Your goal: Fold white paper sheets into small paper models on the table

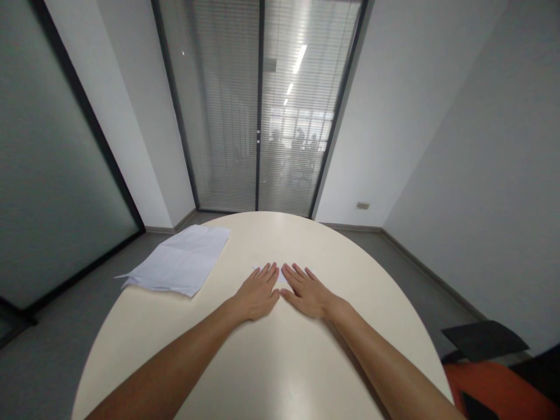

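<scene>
Both of my hands lie flat near the middle of a round cream table, thumbs almost touching. Under my left hand point(259, 290) and my right hand point(307, 290) is a small piece of white paper point(282, 278). Only a sliver of it shows between the hands and a thin edge beyond the fingertips; the rest is hidden. The fingers of each hand are stretched out and slightly spread, pressing on the paper with nothing gripped.
A loose stack of white paper sheets point(184, 259) lies at the table's left edge, one corner hanging over. The round table point(245, 373) has a chair with an orange seat point(494, 388) at its right. Glass panels with blinds point(227, 116) stand beyond it.
</scene>
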Action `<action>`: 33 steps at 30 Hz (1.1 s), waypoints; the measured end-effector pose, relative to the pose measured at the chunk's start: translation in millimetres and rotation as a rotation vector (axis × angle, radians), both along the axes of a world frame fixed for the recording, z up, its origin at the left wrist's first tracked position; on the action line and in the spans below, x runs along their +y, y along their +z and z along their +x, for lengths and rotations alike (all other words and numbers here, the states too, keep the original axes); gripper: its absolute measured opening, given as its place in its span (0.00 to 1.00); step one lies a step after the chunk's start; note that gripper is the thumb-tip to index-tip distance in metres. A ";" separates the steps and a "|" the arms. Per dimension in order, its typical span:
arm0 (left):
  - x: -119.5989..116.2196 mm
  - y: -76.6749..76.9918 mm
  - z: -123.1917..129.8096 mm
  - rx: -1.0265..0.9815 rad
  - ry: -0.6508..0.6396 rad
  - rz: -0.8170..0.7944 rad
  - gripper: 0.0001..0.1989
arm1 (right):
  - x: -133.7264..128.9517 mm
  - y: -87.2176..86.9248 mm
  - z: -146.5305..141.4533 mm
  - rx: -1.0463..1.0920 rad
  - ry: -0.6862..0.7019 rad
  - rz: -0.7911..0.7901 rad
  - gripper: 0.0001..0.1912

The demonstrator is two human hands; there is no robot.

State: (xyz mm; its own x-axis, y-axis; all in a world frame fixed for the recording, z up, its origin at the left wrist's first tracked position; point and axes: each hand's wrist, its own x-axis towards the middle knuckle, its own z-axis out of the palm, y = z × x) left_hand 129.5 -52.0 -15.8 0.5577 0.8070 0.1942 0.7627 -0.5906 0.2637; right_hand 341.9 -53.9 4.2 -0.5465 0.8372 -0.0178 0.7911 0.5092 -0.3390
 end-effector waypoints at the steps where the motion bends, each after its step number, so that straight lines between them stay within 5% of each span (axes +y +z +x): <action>1: 0.3 -0.1 0.3 0.003 0.005 0.001 0.29 | -0.6 1.3 -1.0 -0.007 -0.008 -0.003 0.39; 24: 1.1 9.9 -0.3 0.118 0.077 -0.032 0.31 | 10.2 5.3 -0.1 -0.003 -0.065 0.007 0.31; 33: -0.5 10.1 -0.9 -0.006 0.105 0.087 0.23 | 15.0 0.8 6.0 0.080 -0.042 0.209 0.24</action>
State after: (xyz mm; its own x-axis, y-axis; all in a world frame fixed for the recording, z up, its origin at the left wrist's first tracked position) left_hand 128.6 -52.5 -5.7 0.4699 0.8407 0.2691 0.8199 -0.5286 0.2197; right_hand 347.8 -38.9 5.0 -0.5036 0.8404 0.2003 0.7881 0.5418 -0.2921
